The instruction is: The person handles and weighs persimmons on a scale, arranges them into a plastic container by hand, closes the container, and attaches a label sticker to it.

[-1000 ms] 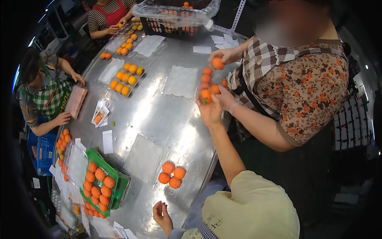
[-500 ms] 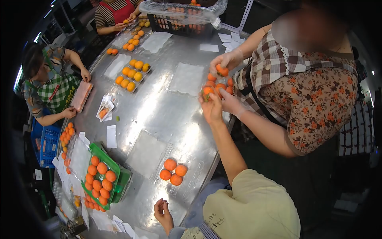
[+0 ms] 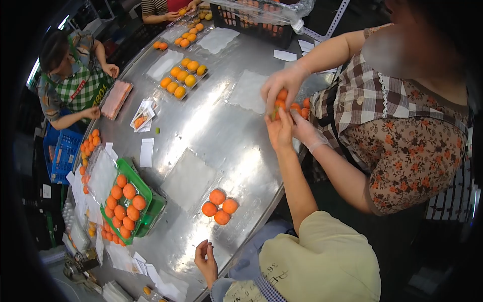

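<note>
A persimmon (image 3: 277, 106) sits pinched in the right hand's (image 3: 280, 132) fingertips — now partly covered by a co-worker's gloved hand (image 3: 286, 80), which was clear of it half a second ago. The left hand (image 3: 205, 259) — loosely curled, empty — hangs near four persimmons (image 3: 221, 216).

You're in a fruit-packing workroom: a broad, shiny grey metal table (image 3: 201, 126) before you, round orange fruit (image 3: 139, 202) in a green plastic tray (image 3: 137, 177) at eight o'clock, a slotted black plastic crate (image 3: 286, 36) at twelve, check-aproned workers (image 3: 75, 93) at ten and three.
</note>
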The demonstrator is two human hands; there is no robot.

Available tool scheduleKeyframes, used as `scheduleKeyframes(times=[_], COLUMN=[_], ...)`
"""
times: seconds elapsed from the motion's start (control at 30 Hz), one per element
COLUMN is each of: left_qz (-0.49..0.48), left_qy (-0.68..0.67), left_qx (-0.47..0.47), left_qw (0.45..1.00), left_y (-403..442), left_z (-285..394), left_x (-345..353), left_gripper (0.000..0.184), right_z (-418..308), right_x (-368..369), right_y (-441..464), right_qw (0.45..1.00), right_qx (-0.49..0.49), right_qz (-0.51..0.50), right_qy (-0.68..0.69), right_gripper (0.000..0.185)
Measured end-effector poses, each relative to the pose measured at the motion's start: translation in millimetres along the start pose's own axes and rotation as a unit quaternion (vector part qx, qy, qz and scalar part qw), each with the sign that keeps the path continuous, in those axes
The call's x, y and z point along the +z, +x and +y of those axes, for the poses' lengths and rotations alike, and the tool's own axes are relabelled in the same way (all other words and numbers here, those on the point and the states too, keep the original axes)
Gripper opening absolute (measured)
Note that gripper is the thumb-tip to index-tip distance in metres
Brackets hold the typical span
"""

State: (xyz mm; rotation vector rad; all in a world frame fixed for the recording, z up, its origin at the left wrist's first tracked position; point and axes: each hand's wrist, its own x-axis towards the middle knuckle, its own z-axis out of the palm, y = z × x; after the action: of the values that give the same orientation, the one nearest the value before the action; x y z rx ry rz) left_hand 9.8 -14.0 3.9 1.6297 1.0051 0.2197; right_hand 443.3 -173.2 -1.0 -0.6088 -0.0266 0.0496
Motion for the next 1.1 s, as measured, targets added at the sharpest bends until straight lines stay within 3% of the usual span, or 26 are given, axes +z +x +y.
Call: scheduleKeyframes(times=[0.1, 0.17, 0.2, 0.27, 0.37, 0.47, 0.53, 0.6, 0.63, 0.7, 0.8, 0.97, 1.1], left_qz=[0.003, 0.025, 0.022, 0.023, 0.029, 0.043, 0.052, 0.096, 0.087, 0.082, 0.061, 0.030, 0.052], left_qy=[0.020, 0.045, 0.052, 0.030, 0.026, 0.011, -0.004, -0.003, -0.031, -0.027, -0.036, -0.003, -0.027], left_qx=[0.020, 0.032, 0.037, 0.027, 0.000, -0.043, -0.061, -0.077, -0.054, -0.069, -0.049, -0.033, -0.035], left_qw=[1.000, 0.998, 0.998, 0.999, 0.999, 0.998, 0.997, 0.992, 0.994, 0.994, 0.996, 0.999, 0.998], left_y=[-4, -8, -9, -12, -23, -39, -47, -60, -61, -60, -55, -54, -56], left_z=[-6, 1, -4, 4, -3, -20, -33, -47, -48, -42, -51, -64, -77], left_x=[7, 13, 13, 16, 14, 14, 19, 13, 14, 14, 8, -29, -59], left_gripper=[0.020, 0.018, 0.018, 0.018, 0.021, 0.022, 0.022, 0.023, 0.023, 0.023, 0.024, 0.025, 0.024], right_z=[-16, -13, -11, -3, 40, 57, 63, 76, 78, 77, 76, 88, 79], right_x=[9, 2, 15, 25, 8, 6, 9, 6, 9, 15, 27, 55, 63], right_y=[21, 30, 19, -13, -75, -142, -170, -195, -209, -209, -211, -228, -220], right_qw=[0.997, 1.000, 1.000, 0.987, 0.879, 0.700, 0.657, 0.639, 0.622, 0.598, 0.515, 0.548, 0.501], right_qx=[-0.033, -0.002, 0.013, 0.067, 0.229, 0.193, 0.191, 0.079, 0.093, 0.086, -0.027, 0.063, 0.029], right_qz=[-0.070, -0.009, 0.007, -0.057, -0.171, -0.381, -0.460, -0.549, -0.570, -0.579, -0.624, -0.587, -0.546], right_qy=[-0.016, 0.018, -0.013, -0.135, -0.382, -0.573, -0.566, -0.532, -0.529, -0.547, -0.587, -0.593, -0.670], right_gripper=[0.043, 0.056, 0.052, 0.042, 0.025, 0.028, 0.028, 0.029, 0.029, 0.031, 0.032, 0.030, 0.035])
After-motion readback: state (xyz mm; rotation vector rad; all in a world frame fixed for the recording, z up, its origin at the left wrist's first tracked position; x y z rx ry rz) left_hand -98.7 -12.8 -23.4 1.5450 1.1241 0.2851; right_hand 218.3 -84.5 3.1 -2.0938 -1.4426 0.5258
